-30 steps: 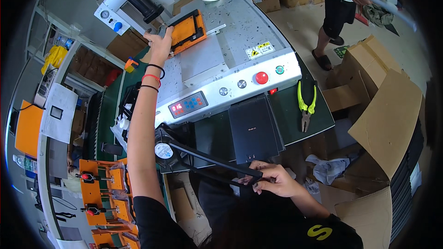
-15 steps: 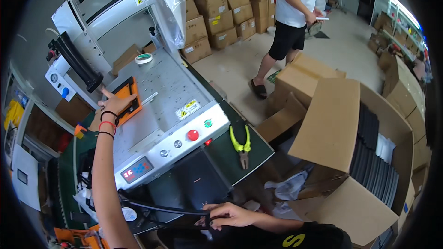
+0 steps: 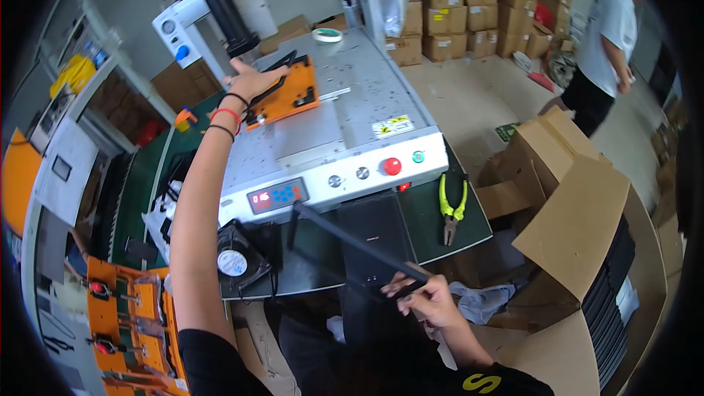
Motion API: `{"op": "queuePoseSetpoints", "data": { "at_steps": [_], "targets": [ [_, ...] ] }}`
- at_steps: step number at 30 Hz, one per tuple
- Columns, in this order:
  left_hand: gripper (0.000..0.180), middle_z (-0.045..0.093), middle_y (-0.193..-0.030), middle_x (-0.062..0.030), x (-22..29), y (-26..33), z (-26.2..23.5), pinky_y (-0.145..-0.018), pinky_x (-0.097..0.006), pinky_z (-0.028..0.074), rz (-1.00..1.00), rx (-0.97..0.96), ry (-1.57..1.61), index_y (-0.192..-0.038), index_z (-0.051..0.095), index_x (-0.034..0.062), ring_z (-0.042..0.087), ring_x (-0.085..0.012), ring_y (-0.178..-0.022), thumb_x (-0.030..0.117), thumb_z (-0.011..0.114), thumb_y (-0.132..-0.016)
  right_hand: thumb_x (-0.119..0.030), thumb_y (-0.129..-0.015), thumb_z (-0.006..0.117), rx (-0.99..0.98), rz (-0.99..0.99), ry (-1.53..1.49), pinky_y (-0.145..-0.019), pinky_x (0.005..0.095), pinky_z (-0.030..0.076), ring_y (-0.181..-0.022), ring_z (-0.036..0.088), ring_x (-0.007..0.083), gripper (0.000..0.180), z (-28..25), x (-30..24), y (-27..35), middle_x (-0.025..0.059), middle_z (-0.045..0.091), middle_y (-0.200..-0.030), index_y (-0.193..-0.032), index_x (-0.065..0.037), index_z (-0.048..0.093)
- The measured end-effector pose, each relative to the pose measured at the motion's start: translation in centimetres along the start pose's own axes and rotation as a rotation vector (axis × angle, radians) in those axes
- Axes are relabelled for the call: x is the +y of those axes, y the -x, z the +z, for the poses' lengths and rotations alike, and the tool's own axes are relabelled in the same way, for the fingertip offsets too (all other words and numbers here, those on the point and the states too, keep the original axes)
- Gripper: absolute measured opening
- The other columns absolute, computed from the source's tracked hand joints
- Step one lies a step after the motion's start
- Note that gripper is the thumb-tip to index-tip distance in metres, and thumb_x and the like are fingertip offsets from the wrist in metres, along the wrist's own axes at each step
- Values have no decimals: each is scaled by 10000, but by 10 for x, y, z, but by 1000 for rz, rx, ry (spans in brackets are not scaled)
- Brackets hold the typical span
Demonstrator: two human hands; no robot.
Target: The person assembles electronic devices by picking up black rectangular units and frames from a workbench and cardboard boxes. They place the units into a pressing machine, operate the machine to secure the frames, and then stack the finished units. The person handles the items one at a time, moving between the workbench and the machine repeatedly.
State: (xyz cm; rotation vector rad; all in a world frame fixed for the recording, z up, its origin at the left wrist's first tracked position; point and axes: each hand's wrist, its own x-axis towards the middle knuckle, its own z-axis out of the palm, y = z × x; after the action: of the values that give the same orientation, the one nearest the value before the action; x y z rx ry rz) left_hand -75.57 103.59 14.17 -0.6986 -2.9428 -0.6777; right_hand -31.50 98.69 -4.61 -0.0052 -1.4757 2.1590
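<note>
My left hand (image 3: 251, 82) reaches to an orange fixture (image 3: 295, 92) on the grey machine bed. Its fingers close on a thin black frame (image 3: 273, 92), which stands tilted up from the fixture. Above that hand hangs the machine's black cylindrical head (image 3: 224, 11). Closer to my body, my right hand (image 3: 431, 299) grips one end of another black frame (image 3: 352, 238), slim and rectangular, slanting up toward the control panel. Motion blurs this frame a little.
Yellow-handled pliers (image 3: 452, 209) and a small fan (image 3: 246, 257) lie on the green table. At right, an open carton (image 3: 579, 242) holds stacked black parts. More orange fixtures (image 3: 132, 315) stand lower left. Beyond the machine, a person (image 3: 605, 51) stands beside cartons.
The black frame at my left hand has gone from lying flat in the fixture to tilted up. My right hand has raised its frame toward the panel. The view has swung left.
</note>
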Motion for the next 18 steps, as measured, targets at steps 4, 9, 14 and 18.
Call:
{"op": "queuePoseSetpoints", "data": {
  "at_steps": [4, 9, 14, 18],
  "targets": [
    [1440, 129, -1385, -410, -21, -5, -9, -1063, -490, 243, 107, 33, -108, -1367, -60, -126, 136, -507, -1319, 723, 708, -492, -138, -860, 616, 66, -140, -65, -509, 233, 472, -588, 564, 153, 229, 4, -8, -20, 229, 587, -966, -970, 62, 629],
    [1255, 183, -1363, -410, -24, 21, -21, -980, -493, 354, 120, 51, -172, -1361, 92, -84, 273, -525, -1270, 653, 721, -563, -124, -869, 612, 42, -124, 13, -597, 271, 520, -861, 626, 251, 201, 9, -17, -33, 172, 543, -956, -881, 76, 622],
    [1046, 362, -1237, -341, -68, 138, -64, -936, -501, 364, 456, 487, -192, -1315, 254, -57, 366, -459, -1187, 469, 780, -580, -2, -848, 549, 168, -309, 418, -573, 238, 464, -691, 551, 124, 126, 28, -59, -91, 118, 544, -895, -917, 38, 647],
    [1006, 322, -1253, -233, -110, 249, -77, -1027, -469, 301, 595, 868, -131, -1299, 219, -55, 353, -369, -1186, 288, 832, -579, 22, -797, 611, 143, -656, 1147, -653, 335, 447, -748, 555, 272, 264, 50, -64, -188, 145, 498, -845, -1060, 4, 633]
  ]
}}
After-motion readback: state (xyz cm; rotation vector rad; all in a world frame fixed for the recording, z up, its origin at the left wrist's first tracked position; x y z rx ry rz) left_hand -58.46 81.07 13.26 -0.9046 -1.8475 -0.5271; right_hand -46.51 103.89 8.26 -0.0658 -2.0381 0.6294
